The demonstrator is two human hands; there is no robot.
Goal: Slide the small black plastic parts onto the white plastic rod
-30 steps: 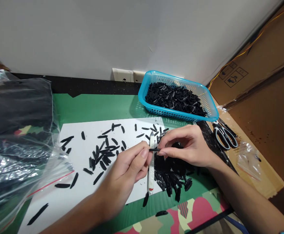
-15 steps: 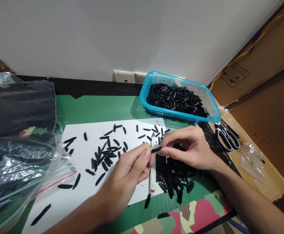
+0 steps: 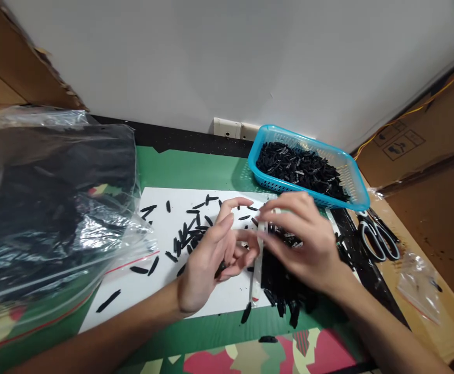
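Note:
My left hand [image 3: 217, 254] is over the white paper, thumb and index finger spread apart and the other fingers loosely curled. A dark piece [image 3: 221, 268] shows by its curled fingers; whether it lies in the hand or behind it, I cannot tell. My right hand [image 3: 305, 239], slightly blurred, has its fingers apart above a heap of black strips [image 3: 283, 283]. A slim white tool [image 3: 256, 283] with a red end lies between the heap and my left hand. Many loose black pieces [image 3: 188, 236] are scattered on the paper [image 3: 129, 296].
A blue plastic basket [image 3: 308, 189] of black pieces stands at the back right, against the wall. Clear zip bags [image 3: 67, 208] with dark contents fill the left. Scissors [image 3: 377, 239] and a small plastic bag [image 3: 419, 285] lie on cardboard at right.
The black piece pinched between both hands no longer shows there. My left hand has turned and its fingers have opened; my right fingers have parted. The camera view has shifted left.

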